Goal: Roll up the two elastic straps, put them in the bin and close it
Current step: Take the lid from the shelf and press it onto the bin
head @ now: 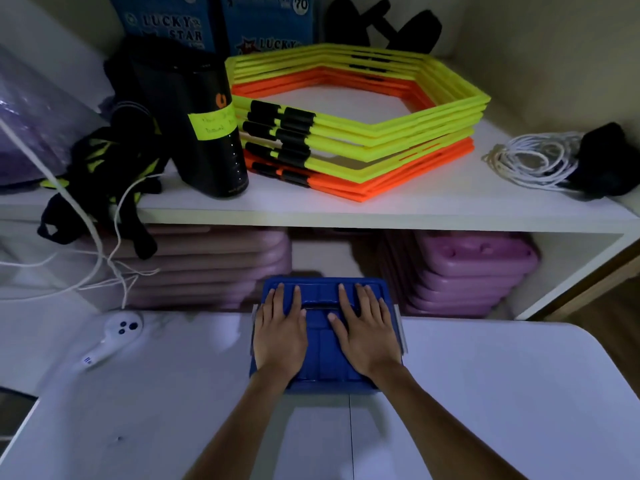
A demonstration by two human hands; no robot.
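Blue moulded plastic lid [327,341] of the small storage bin sits under both my palms, on the white tabletop [485,393] at its far edge, right in front of the white shelf unit [381,213]. My left hand [280,336] lies flat with the fingers straight and slightly spread, and my right hand [367,336] lies the same way beside it, both pressing down on the lid. I cannot see the elastic straps; I judge they are inside, so closing is the step in hand.

What worries me is an uneven seat. I cannot tell whether the lid has caught all round: a pale strip of the bin's rim [401,329] shows on the right side and a thinner one on the left, so one edge may be riding high. If a rolled strap has sprung loose inside, it could hold a corner up or get trapped under the edge. Pushing hard near the front could also tip or slide the bin toward the gap behind the table. The white handheld controller [112,337] lies well apart on the left, out of harm's way.
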